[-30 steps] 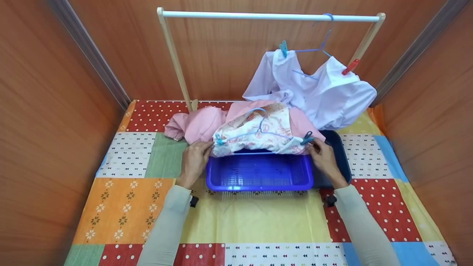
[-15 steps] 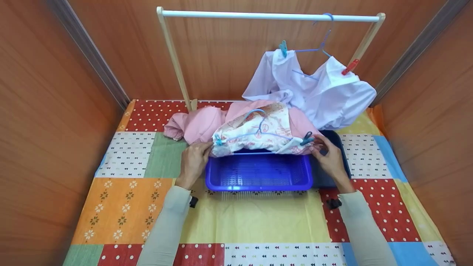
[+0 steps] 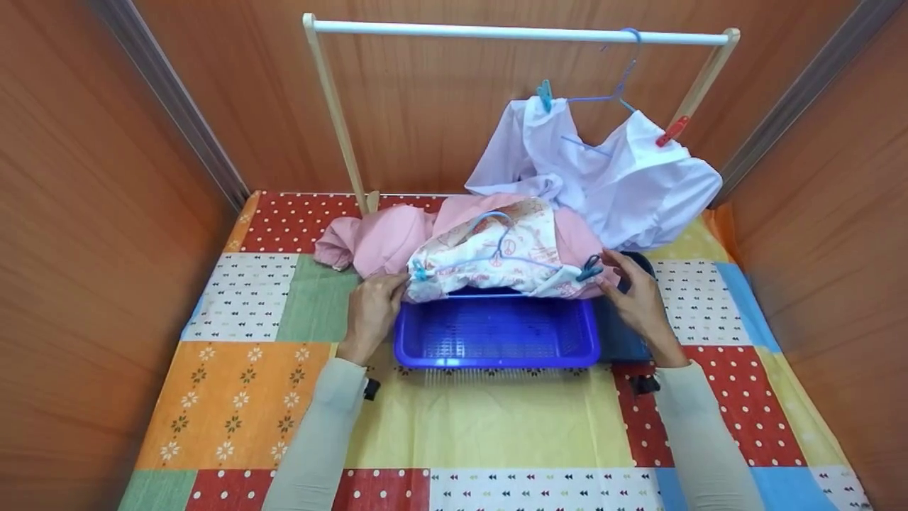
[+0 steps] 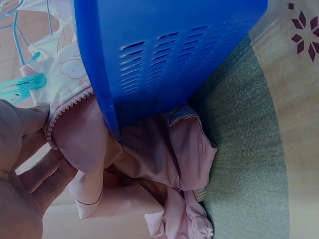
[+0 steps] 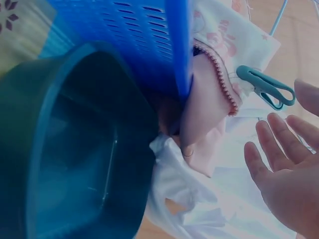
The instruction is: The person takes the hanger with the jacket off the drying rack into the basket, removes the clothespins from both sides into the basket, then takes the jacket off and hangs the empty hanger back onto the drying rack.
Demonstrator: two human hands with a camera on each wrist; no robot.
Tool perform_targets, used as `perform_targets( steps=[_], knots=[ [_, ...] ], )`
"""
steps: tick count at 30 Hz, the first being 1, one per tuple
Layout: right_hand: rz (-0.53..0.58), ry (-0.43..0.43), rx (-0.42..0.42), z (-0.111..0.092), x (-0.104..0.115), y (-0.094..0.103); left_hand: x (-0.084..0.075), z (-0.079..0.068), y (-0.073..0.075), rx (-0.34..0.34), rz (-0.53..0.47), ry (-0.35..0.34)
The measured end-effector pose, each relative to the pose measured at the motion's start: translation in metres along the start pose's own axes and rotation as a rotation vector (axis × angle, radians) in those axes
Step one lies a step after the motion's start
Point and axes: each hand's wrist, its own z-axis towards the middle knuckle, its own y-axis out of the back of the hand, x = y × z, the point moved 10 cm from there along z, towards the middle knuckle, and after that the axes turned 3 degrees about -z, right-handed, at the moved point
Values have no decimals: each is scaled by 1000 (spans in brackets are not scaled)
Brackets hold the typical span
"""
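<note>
A pink zip jacket (image 3: 394,238) with a white printed lining (image 3: 528,234) lies over the back of a blue basket (image 3: 496,362). On the lining rests a blue wire hanger (image 3: 500,245). A light teal clothespin (image 3: 420,270) sits at the lining's left corner, a dark teal clothespin (image 3: 589,268) at its right. My left hand (image 3: 372,309) pinches the jacket's zip edge beside the light pin; the left wrist view shows the thumb above and fingers beneath the cloth. Beside the dark pin, my right hand (image 5: 289,164) has its fingers spread, apart from the pin.
Behind stands a drying rack (image 3: 461,30) with a white garment (image 3: 638,184) on a hanger, held by a teal and a red clothespin (image 3: 672,131). A dark tub (image 5: 94,139) stands right of the basket. Wood panels (image 3: 823,177) enclose the patchwork cloth (image 3: 525,419).
My right hand has drawn slightly right, away from the dark clothespin and the jacket's corner, its fingers spreading. The left hand stays where it was.
</note>
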Motion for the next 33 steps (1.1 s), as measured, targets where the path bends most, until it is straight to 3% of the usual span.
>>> perform_targets(
  steps=[10,14,17,33],
  knots=[
    [-23,56,37,6,9,-6,2,-2,-2,20,5,22],
    [-31,74,35,12,-12,-10,1,-1,-1,16,10,13],
    [-59,62,45,17,-30,-12,2,-1,-2,13,17,8],
    [-172,-33,180,24,-35,-19,1,0,0,16,11,1]
  ],
)
